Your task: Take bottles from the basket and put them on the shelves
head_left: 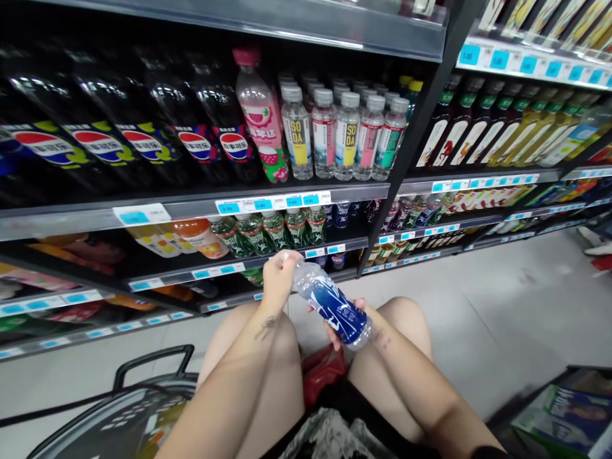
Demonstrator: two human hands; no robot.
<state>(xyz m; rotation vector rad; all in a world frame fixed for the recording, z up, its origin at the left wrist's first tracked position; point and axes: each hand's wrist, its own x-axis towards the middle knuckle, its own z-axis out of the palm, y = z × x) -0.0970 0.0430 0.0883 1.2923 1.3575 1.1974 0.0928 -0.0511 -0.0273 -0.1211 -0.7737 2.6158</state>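
Note:
A clear drink bottle with a blue label point(337, 309) lies tilted across both my hands, above my bent knees. My left hand point(278, 274) is closed round its neck and cap end, so the cap is mostly hidden. Lower down, my right hand point(335, 335) supports the bottle from beneath, its fingers curled about the label near the base. Just beyond my hands, green-labelled bottles point(275, 229) and blue-labelled bottles point(341, 214) stand on the lower shelf.
Dark cola bottles point(143, 121), a pink bottle point(262, 121) and clear soda bottles point(345, 137) fill the shelf ahead. A shopping basket point(115, 408) with a black handle sits at my left. Boxed goods point(564, 414) are at the lower right, and a person's shoe point(595, 239) shows at the far right.

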